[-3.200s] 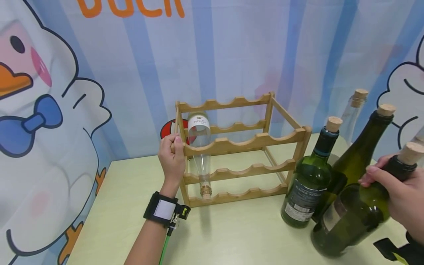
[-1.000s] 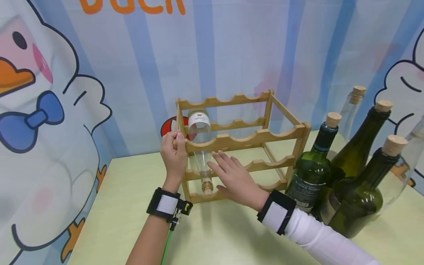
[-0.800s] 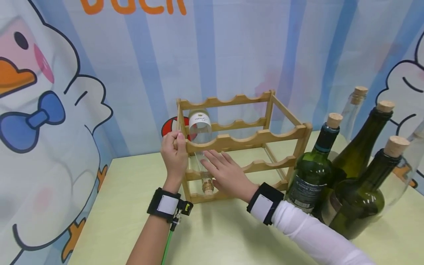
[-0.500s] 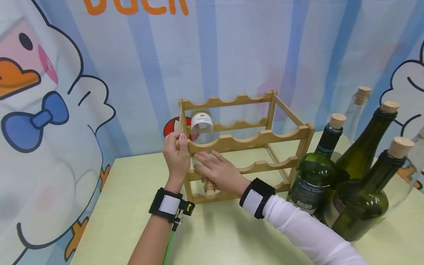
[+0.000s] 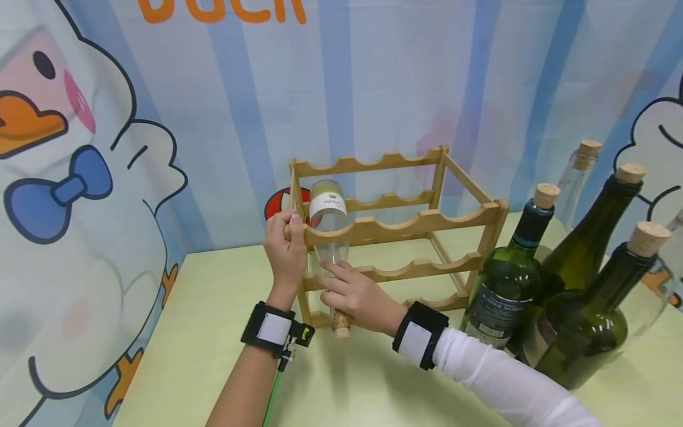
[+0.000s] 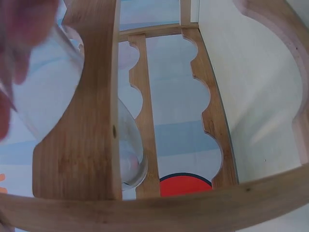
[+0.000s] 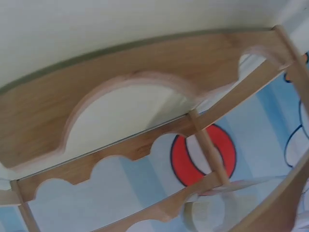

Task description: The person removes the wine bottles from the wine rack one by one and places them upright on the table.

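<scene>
A clear glass bottle [image 5: 329,220] with a white label and a cork [image 5: 341,333] lies in the leftmost slot of a wooden wine rack [image 5: 418,224], neck toward me. My right hand [image 5: 363,296] grips the neck, its fingers over the glass and the cork sticking out below. At the rack's upper left front corner, my left hand [image 5: 285,246] holds the frame. In the left wrist view, blurred fingers [image 6: 29,24] show beside a wooden rail, with the bottle [image 6: 130,159] behind it. The right wrist view shows the bottle's base end [image 7: 207,212] between the rails; no hand appears there.
To the right of the rack stand corked bottles: a green one with a dark label [image 5: 496,296], a taller green one [image 5: 587,237], another dark green one [image 5: 581,326], and clear ones behind [image 5: 573,184]. A printed cloth [image 5: 395,77] hangs behind the pale table [image 5: 224,308].
My right hand has let go of the dark green bottle, crossed left to the rack and taken the clear bottle's neck. That bottle has slid toward me. My left hand stays on the rack.
</scene>
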Demonstrator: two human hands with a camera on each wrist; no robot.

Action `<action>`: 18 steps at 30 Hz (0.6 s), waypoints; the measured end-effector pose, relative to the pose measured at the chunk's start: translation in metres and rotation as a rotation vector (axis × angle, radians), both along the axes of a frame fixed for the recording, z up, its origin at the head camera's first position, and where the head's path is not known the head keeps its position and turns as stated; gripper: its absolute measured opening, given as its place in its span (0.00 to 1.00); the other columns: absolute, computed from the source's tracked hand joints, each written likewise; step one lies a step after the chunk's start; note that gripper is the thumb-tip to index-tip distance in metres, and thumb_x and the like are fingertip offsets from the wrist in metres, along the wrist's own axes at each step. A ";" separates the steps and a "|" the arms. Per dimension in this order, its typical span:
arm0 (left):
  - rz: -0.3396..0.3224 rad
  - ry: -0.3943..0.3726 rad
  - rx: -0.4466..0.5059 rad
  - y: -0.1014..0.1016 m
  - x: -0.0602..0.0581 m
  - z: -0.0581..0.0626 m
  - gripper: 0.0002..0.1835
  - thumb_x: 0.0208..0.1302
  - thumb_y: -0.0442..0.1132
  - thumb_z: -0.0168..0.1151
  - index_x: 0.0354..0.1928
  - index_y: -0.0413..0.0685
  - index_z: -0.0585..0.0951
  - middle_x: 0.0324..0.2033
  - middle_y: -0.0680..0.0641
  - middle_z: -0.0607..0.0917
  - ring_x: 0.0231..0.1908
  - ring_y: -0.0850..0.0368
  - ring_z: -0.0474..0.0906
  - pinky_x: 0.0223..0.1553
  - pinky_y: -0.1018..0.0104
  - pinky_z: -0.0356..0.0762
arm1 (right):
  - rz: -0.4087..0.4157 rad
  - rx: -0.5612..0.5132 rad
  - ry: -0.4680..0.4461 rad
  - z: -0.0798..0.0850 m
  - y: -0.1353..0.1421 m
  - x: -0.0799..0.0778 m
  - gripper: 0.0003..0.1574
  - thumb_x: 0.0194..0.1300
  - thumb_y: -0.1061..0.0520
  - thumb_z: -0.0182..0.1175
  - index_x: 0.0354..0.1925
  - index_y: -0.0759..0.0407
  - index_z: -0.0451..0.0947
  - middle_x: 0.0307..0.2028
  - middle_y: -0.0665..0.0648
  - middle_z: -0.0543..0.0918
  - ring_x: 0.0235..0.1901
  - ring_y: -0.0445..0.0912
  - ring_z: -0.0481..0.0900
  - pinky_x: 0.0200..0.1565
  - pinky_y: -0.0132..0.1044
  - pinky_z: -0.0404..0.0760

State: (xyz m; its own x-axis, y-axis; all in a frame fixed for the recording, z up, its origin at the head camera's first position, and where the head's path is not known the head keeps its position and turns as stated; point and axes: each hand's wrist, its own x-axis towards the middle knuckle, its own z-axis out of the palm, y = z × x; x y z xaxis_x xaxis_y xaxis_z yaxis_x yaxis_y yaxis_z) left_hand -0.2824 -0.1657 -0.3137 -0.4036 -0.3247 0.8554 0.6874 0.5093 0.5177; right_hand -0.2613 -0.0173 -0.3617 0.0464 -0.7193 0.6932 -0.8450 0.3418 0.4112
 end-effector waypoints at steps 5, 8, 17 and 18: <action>0.000 0.005 -0.008 0.001 0.000 0.001 0.12 0.58 0.36 0.45 0.29 0.33 0.75 0.28 0.37 0.76 0.33 0.46 0.72 0.35 0.62 0.67 | 0.081 -0.051 -0.053 0.003 0.004 0.025 0.07 0.60 0.63 0.52 0.26 0.56 0.72 0.41 0.54 0.82 0.53 0.52 0.73 0.52 0.48 0.70; -0.002 0.013 -0.006 0.001 0.001 0.001 0.11 0.58 0.35 0.46 0.29 0.33 0.75 0.27 0.37 0.76 0.33 0.47 0.71 0.35 0.62 0.67 | 0.141 -0.085 -0.041 0.006 0.007 0.041 0.10 0.61 0.63 0.49 0.25 0.55 0.72 0.42 0.54 0.82 0.52 0.52 0.74 0.52 0.49 0.69; -0.020 0.012 0.009 0.001 0.001 0.001 0.08 0.57 0.31 0.48 0.29 0.33 0.76 0.28 0.36 0.78 0.33 0.46 0.72 0.36 0.62 0.67 | 0.409 -0.166 -0.100 0.038 0.023 0.096 0.12 0.63 0.64 0.47 0.24 0.58 0.72 0.38 0.61 0.82 0.43 0.54 0.78 0.63 0.49 0.53; -0.023 0.010 0.011 0.001 0.000 0.001 0.08 0.57 0.31 0.48 0.29 0.33 0.76 0.28 0.36 0.78 0.33 0.45 0.71 0.36 0.62 0.66 | 0.444 -0.179 -0.116 0.045 0.025 0.103 0.12 0.62 0.64 0.48 0.23 0.58 0.72 0.36 0.62 0.82 0.42 0.53 0.79 0.63 0.49 0.52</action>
State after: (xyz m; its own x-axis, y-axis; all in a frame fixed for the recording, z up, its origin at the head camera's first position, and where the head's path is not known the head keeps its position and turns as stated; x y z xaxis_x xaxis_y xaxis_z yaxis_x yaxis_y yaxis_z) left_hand -0.2820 -0.1645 -0.3126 -0.4026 -0.3252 0.8557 0.7042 0.4872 0.5165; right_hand -0.1586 0.0075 -0.3172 0.2369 -0.5165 0.8229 -0.9618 -0.0049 0.2738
